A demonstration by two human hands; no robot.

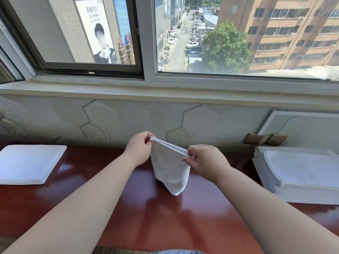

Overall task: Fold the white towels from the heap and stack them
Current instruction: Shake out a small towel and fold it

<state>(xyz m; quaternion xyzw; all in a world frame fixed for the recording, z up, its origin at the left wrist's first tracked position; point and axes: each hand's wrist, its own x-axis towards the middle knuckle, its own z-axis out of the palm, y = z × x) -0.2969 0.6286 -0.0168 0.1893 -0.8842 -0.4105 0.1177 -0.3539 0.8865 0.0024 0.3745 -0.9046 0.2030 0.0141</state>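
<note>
The left hand (138, 146) and the right hand (202, 158) each had a closed pinch grip on one end of the top edge of a white towel (171, 173). The edge ran taut between them, tilted, the left end higher and farther from the person. The towel showed doubled layers at that edge and hung down to a rounded lower end that touched, or nearly touched, the red-brown desk (146, 217); which of the two could not be told.

Judgement: one towel was mid-fold, already doubled once and held up for the following fold. The next move would call for laying it flat on the desk, or bringing one held end across to the other with the edges kept aligned, then smoothing it and carrying it to a stack.

A flat folded pile (30, 163) lay at the left end of the desk, well apart from the hands. A taller pile of white towels (300, 175) lay at the right end. Which was the source and which the finished stack could not be settled.

Writing: a billboard (97, 32) seen through the window carried Chinese characters followed by "500"; the smaller lines were illegible. The towels showed no label.
</note>
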